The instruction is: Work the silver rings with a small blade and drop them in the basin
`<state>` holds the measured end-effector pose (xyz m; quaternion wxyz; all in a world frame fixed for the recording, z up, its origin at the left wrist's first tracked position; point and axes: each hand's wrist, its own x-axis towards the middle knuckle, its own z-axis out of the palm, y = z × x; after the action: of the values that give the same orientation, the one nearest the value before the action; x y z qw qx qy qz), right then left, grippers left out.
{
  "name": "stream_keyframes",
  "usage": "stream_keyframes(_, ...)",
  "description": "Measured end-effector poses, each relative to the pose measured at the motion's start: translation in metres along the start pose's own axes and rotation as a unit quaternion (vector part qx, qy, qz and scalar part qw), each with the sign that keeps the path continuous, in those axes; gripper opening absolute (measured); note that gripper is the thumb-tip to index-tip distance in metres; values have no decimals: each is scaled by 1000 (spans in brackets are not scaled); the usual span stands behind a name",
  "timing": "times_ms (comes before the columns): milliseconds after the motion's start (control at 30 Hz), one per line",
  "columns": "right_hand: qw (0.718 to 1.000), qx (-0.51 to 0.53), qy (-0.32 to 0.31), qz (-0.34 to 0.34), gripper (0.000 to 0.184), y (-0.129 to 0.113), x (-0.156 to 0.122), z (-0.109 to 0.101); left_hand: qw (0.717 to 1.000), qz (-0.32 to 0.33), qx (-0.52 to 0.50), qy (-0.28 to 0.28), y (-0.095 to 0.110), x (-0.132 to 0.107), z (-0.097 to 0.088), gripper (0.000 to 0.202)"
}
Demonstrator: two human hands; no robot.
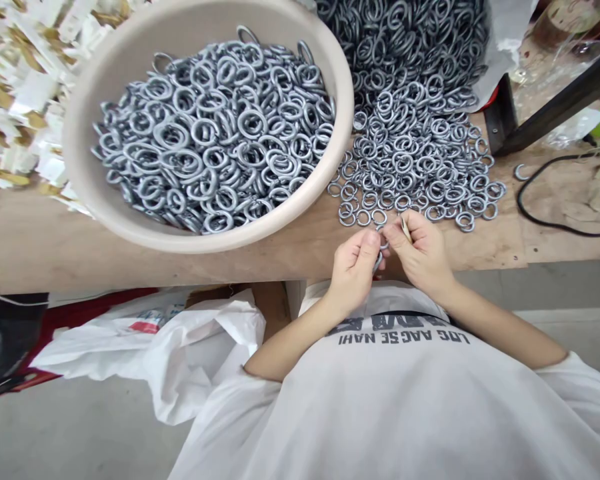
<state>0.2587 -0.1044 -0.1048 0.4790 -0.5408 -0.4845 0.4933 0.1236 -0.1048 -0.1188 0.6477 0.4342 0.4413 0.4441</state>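
Observation:
My left hand (353,270) pinches a grey metal ring (379,261) at the front edge of the wooden workbench (260,260). My right hand (420,253) sits close beside it, its fingertips holding a small flat tan piece (405,228) whose exact kind I cannot tell. Just ahead of my fingers spreads a loose heap of similar grey rings (405,157). To the left, a wide beige plastic basin (343,100) holds many more rings (215,133). Fingers partly hide the held ring.
White plastic bags (200,347) lie below the bench at left. White and tan paper tags (20,87) lie at upper left. A black cable (545,213) and a lone ring (520,172) rest on the bench at right, beneath a black metal bar (555,100).

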Motion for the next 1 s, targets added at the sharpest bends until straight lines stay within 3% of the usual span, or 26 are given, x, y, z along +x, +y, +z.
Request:
stream_keyframes(133, 995, -65, -30, -67, 47, 5, 8, -9, 997, -38, -65, -31, 1, 1, 0, 46)
stream_keyframes(300, 989, -116, -62, -74, 49, 3, 21, -24, 982, -102, -151, -48, 7, 4, 0, 48)
stream_keyframes(500, 937, -267, -128, -187, 39, -3, -1, -25, 979, -108, -166, -42, 4, 7, -1, 52)
stream_keyframes(667, 933, -285, -160, -148, 47, -3, 7, -30, 982, -99, -140, -82, 3, 2, -6, 51)
stream_keyframes(767, 929, -338, -117, -91, 53, 0, 23, -34, 980, -88, -93, -155, 7, -5, -14, 52)
stream_keyframes(867, 880, -460, -77, -95, 42, 2, 32, -27, 980, -92, -91, -153, 11, -7, -27, 48)
stream_keyframes(1000, 783, -608, -94, -93, 30, 1, 37, -9, 986, -99, -115, -66, 15, 0, -43, 26)
